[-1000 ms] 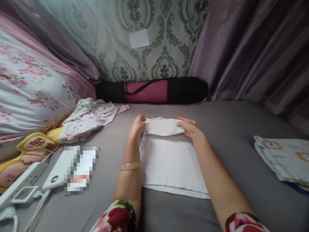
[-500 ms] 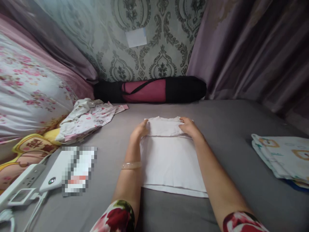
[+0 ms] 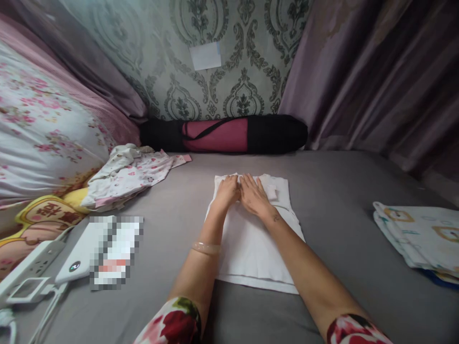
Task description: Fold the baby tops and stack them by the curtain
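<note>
A folded white garment (image 3: 251, 243) lies flat on the grey bed sheet (image 3: 333, 191) in front of me. My left hand (image 3: 227, 190) and my right hand (image 3: 254, 195) rest side by side on its far end, fingers stretched out flat and pressing on the cloth. The two hands nearly touch at the garment's middle. A small white tag (image 3: 271, 192) shows just right of my right hand. A clear bangle (image 3: 206, 247) sits on my left wrist.
A crumpled floral garment (image 3: 132, 174) lies at the left beside a flowered pillow (image 3: 43, 134). A power strip (image 3: 25, 282) and a white power bank (image 3: 77, 260) sit near left. Folded printed cloths (image 3: 419, 234) are stacked at right. A black-and-pink rolled mat (image 3: 224, 134) lies against the wall.
Both hands let go of the garment's folded top edge at its corners and slid inward, now lying flat together on the middle of the far end.
</note>
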